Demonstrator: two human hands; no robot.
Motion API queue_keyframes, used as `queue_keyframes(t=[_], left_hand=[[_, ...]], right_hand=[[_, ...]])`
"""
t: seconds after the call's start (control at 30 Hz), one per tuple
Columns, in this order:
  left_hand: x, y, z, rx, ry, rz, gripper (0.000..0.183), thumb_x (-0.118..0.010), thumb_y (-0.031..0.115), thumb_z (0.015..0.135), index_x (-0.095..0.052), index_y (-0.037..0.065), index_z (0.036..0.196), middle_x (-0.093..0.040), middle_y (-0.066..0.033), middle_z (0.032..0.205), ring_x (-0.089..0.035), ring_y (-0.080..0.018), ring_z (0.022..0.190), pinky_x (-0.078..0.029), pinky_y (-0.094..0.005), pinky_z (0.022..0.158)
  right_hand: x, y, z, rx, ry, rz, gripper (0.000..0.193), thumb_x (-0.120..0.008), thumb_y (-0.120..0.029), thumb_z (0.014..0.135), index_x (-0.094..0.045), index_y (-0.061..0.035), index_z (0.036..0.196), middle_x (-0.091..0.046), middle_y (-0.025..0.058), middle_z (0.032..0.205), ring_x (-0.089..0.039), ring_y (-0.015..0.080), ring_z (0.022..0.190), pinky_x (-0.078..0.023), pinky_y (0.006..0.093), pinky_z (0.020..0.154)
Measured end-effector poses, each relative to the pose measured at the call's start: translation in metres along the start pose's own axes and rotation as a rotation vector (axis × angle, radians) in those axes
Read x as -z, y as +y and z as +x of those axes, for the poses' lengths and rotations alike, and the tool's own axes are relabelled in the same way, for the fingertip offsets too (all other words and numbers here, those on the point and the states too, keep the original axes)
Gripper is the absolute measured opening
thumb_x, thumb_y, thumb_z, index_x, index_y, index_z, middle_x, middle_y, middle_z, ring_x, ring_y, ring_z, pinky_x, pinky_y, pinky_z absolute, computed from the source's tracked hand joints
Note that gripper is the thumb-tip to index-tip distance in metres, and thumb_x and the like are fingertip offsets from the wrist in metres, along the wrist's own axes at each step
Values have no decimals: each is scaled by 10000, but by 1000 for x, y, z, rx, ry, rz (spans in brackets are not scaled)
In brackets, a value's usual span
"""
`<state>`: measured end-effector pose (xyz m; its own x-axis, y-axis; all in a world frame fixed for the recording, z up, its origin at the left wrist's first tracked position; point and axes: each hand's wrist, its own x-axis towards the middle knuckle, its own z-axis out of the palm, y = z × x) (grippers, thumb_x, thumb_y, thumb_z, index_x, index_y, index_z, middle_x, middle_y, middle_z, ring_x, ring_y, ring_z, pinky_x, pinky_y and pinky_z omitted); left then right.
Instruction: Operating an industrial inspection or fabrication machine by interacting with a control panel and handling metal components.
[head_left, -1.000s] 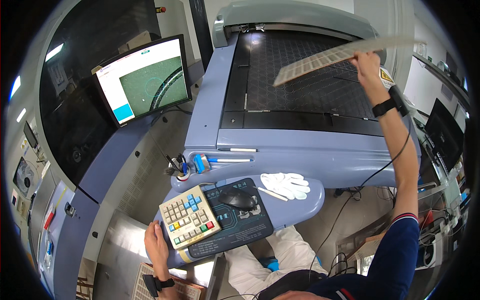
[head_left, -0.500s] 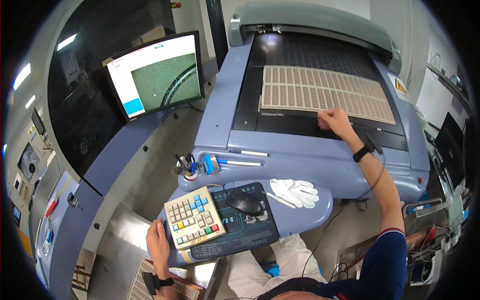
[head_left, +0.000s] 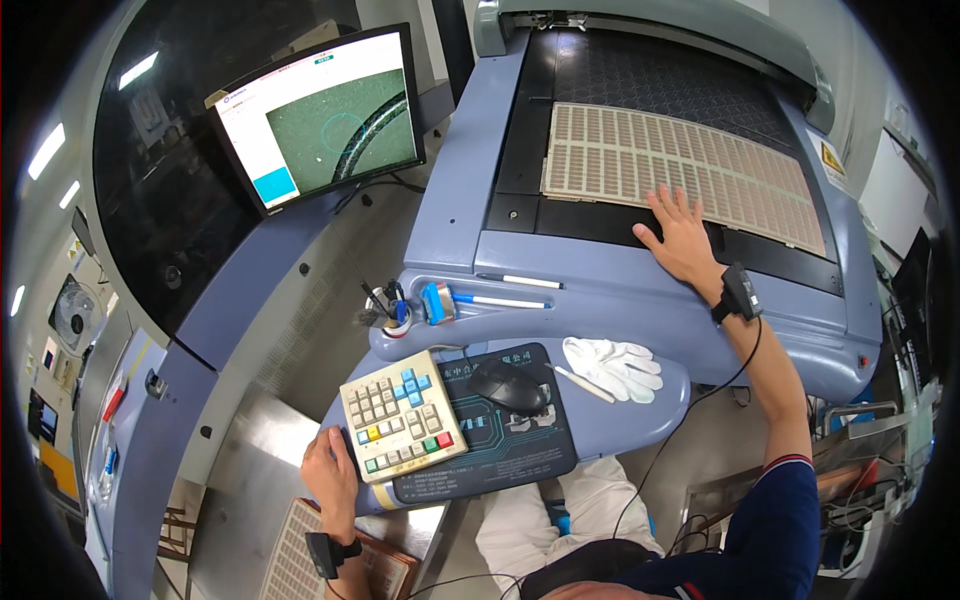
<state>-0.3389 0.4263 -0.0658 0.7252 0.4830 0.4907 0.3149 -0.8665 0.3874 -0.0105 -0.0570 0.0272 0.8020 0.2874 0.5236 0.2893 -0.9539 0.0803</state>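
My right hand [head_left: 682, 238] lies palm down with fingers spread on the near edge of a pale panel [head_left: 690, 170] covered in rows of small rectangles. That panel rests on the black bed of a large blue-grey machine. My left hand [head_left: 330, 470] rests at the left edge of the blue-grey shelf, beside a beige keypad [head_left: 400, 415]; its fingers are loosely bent and nothing shows in them. The keypad overlaps a dark mouse mat [head_left: 500, 450], on which a black mouse [head_left: 508, 386] sits.
White gloves [head_left: 612, 370] and a pen-like tool [head_left: 585, 384] lie right of the mouse. Pens [head_left: 505, 302] and a cup of tools [head_left: 392, 318] sit in the machine's front tray. A monitor [head_left: 320, 120] stands at the left. More panels [head_left: 295, 545] lie by my left forearm.
My right hand has opened from a closed shape and now lies flat on the panel's edge. My left hand stays beside the keypad. The whole view has shifted slightly.
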Motion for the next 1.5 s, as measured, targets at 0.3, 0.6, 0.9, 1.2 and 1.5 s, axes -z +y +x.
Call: queue_keyframes(t=[0.3, 0.6, 0.9, 1.2, 1.5], left_hand=[[10, 3, -4, 184, 75, -236, 367, -512, 276, 991, -706, -34, 954, -678, -237, 759, -677, -305, 661, -489, -387, 619], [4, 13, -6, -20, 66, -66, 245, -540, 197, 951, -692, 6, 978, -695, -208, 885, -654, -395, 795, -506, -452, 733], [9, 15, -5, -4, 30, -59, 231, -545, 183, 947, -688, 1, 951, -697, -197, 875, -662, -381, 797, -509, -431, 750], [7, 11, -5, -18, 37, -66, 199, -563, 161, 929, -690, 7, 936, -704, -180, 907, -667, -362, 828, -505, -429, 783], [4, 9, -5, -32, 46, -70, 202, -574, 159, 922, -695, -2, 940, -703, -201, 922, -672, -368, 859, -504, -430, 806]], right_hand=[[15, -33, -89, 100, 68, 169, 606, -505, -312, 987, -345, 57, 1440, -330, 251, 1508, -279, 422, 1410, -214, 495, 1175], [13, -41, -112, -77, 314, 253, 345, -512, -237, 993, -626, 8, 1207, -588, 176, 1307, -486, 360, 1291, -381, 446, 1094], [5, -44, -124, -35, 487, 382, 219, -540, -81, 954, -705, 55, 1006, -681, 187, 1139, -600, 401, 1154, -485, 434, 981], [0, -42, -131, 31, 549, 458, 206, -507, -6, 918, -687, 91, 944, -711, 198, 1001, -667, 384, 1033, -506, 461, 967], [1, -43, -130, 18, 562, 453, 192, -512, 14, 895, -685, 94, 915, -714, 197, 977, -675, 378, 1012, -508, 471, 966]])
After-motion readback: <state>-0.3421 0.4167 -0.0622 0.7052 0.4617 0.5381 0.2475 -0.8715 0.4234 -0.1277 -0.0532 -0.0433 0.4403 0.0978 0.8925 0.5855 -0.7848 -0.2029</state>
